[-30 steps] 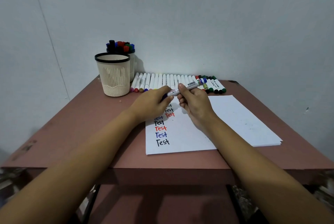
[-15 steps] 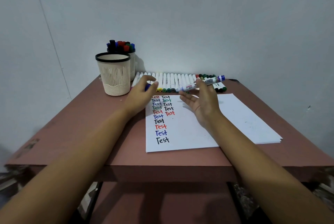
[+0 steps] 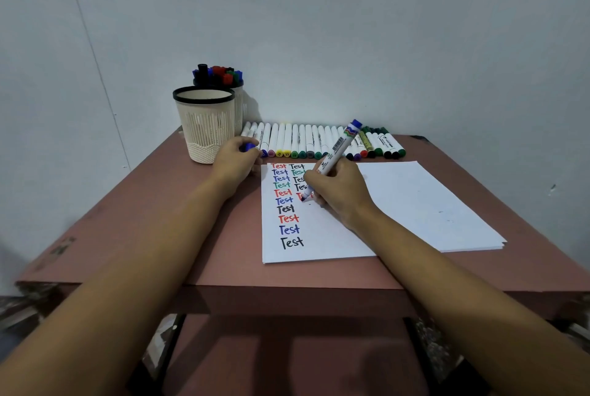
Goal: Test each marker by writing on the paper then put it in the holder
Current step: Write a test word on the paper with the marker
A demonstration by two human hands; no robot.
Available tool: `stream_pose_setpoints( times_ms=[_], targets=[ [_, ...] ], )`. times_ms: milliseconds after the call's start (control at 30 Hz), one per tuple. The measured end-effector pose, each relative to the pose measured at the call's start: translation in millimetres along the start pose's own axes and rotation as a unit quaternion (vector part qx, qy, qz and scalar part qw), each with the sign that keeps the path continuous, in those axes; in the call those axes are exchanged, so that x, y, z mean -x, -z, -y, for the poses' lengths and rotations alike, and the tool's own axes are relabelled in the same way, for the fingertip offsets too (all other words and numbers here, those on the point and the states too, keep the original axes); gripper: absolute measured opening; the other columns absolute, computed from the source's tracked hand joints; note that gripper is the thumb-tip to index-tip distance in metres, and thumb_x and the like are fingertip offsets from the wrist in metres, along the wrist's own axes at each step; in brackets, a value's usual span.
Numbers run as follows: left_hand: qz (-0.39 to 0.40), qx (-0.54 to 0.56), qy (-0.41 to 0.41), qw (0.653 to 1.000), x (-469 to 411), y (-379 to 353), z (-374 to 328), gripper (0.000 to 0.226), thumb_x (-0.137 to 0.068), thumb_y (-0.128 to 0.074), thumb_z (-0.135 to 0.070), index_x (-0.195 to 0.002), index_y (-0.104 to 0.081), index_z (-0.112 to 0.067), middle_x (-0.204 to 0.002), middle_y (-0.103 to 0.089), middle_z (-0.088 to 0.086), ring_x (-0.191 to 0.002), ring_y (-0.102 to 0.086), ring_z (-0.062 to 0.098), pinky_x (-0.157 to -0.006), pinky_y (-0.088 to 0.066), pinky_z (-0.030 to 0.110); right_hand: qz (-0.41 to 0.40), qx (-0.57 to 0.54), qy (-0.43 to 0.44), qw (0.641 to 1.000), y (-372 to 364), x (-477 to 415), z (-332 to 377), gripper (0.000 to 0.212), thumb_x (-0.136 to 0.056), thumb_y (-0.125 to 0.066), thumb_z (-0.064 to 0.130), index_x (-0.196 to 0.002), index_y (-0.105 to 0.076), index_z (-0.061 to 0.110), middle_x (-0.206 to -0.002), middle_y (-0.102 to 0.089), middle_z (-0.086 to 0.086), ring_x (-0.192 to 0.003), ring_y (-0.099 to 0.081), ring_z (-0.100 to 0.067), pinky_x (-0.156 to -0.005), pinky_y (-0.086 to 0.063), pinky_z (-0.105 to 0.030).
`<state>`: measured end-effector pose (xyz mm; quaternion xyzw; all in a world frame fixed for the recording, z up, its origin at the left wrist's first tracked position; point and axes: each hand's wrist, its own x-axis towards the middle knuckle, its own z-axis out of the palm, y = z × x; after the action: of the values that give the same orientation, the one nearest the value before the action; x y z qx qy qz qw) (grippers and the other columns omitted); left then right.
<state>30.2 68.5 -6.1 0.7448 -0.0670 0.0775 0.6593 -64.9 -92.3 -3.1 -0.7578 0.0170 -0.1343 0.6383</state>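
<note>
The step in hand is the writing test. The right hand (image 3: 341, 191) holds a blue marker (image 3: 339, 146) in a writing grip, fingers and thumb pinching the lower part of the barrel. The tip touches the paper (image 3: 415, 197) in the second column of words, just below the red "Test". The left hand (image 3: 236, 162) rests on the table (image 3: 159, 204) near the far left corner of the paper, its grip curled around the blue cap (image 3: 247, 147). The marker is tilted: its long axis runs from the tip, low and nearer the person, up to the blue end, which points away and to the right, above the row of markers (image 3: 297, 143) at the back. I judge that the new word is hardly begun. The next move calls for short steady strokes, then pressing the cap onto the tip and carrying the marker to the holder (image 3: 207, 127) at the far left. A second holder (image 3: 238, 98) behind it already contains markers, and I cannot tell which one is meant.
</note>
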Motion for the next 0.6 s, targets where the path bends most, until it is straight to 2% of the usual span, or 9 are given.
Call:
stream_pose_setpoints(
  times_ms=[133,233,367,467,600],
  targets=[
    [0.001,-0.029,-0.011,1.000,0.7,-0.2,0.0,0.017,-0.092,-0.052,-0.003,-0.108,-0.057,-0.008,-0.075,-0.059,0.007,-0.063,-0.056,0.014,-0.061,-0.049,0.023,-0.009,0.014,0.007,1.000,0.3,2.6,1.2,0.018,-0.079,-0.060,0.002,-0.072,-0.046,0.009,-0.061,-0.050,-0.008,-0.039,-0.050,-0.007,-0.048,-0.042,-0.027],
    [-0.002,-0.038,-0.013,0.999,0.2,-0.4,0.3,0.020,-0.092,-0.053,-0.003,-0.111,-0.058,-0.005,-0.076,-0.059,0.006,-0.063,-0.056,0.012,-0.056,-0.050,0.018,-0.002,0.011,0.009,1.000,-0.3,1.7,0.2,0.016,-0.079,-0.062,0.002,-0.075,-0.047,0.006,-0.062,-0.053,-0.010,-0.042,-0.051,-0.012,-0.055,-0.047,-0.032],
    [0.000,-0.050,-0.016,0.999,1.0,-0.3,-0.2,0.024,-0.091,-0.053,-0.002,-0.115,-0.058,-0.003,-0.078,-0.060,0.008,-0.063,-0.055,0.012,-0.053,-0.049,0.015,0.004,0.008,0.006,1.000,-0.6,2.6,0.1,0.017,-0.079,-0.063,0.002,-0.073,-0.048,0.008,-0.066,-0.058,-0.014,-0.048,-0.052,-0.018,-0.055,-0.047,-0.032],
    [0.002,-0.062,-0.020,0.998,1.4,-0.3,0.3,0.026,-0.090,-0.052,-0.002,-0.115,-0.058,-0.002,-0.082,-0.061,0.012,-0.063,-0.055,0.013,-0.055,-0.049,0.017,-0.006,0.019,0.015,1.000,-1.8,3.1,-0.4,0.019,-0.078,-0.063,0.003,-0.072,-0.046,0.010,-0.067,-0.055,-0.013,-0.049,-0.051,-0.019,-0.056,-0.047,-0.033],
    [0.002,-0.069,-0.022,0.997,1.0,-0.2,0.4,0.025,-0.090,-0.053,-0.003,-0.115,-0.058,-0.003,-0.076,-0.060,0.008,-0.060,-0.053,0.013,-0.060,-0.048,0.022,-0.024,0.024,0.015,0.999,-1.4,2.5,-0.5,0.020,-0.079,-0.063,0.005,-0.073,-0.046,0.013,-0.065,-0.051,-0.008,-0.052,-0.052,-0.018,-0.052,-0.044,-0.030]
  ],
)
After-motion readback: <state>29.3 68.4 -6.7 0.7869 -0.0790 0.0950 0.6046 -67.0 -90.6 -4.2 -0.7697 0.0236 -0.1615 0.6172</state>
